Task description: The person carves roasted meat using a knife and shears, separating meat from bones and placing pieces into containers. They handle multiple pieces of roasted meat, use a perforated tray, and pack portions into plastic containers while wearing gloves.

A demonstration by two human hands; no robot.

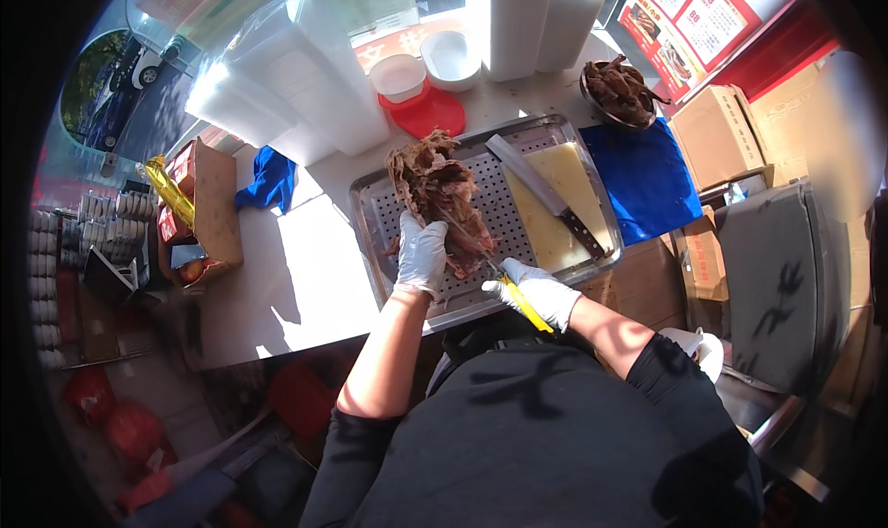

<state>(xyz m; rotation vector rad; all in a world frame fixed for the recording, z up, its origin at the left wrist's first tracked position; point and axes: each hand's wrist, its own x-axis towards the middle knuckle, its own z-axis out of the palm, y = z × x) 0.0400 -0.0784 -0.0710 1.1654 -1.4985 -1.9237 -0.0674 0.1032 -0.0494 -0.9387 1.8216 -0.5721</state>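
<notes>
My left hand (421,254), in a thin white glove, grips a large piece of browned, bony cooked meat (444,195) over a perforated steel tray (504,209). In my gloved right hand (540,293) is a pair of yellow-handled shears (525,305). Their metal end meets the meat's lower right edge; whether the blades are apart cannot be made out. A knife with a long blade and a dark riveted handle (581,232) lies across a pale yellow cutting board (555,181) on the tray's right side. A small scrap of meat (393,245) rests at the tray's left.
A metal bowl of dark meat pieces (617,94) stands beyond a blue cloth (645,181). White tubs (449,60) and a red lid (429,112) sit behind the tray. Tall stacks of white foam boxes (298,77) and an opened cardboard box (215,209) flank the left.
</notes>
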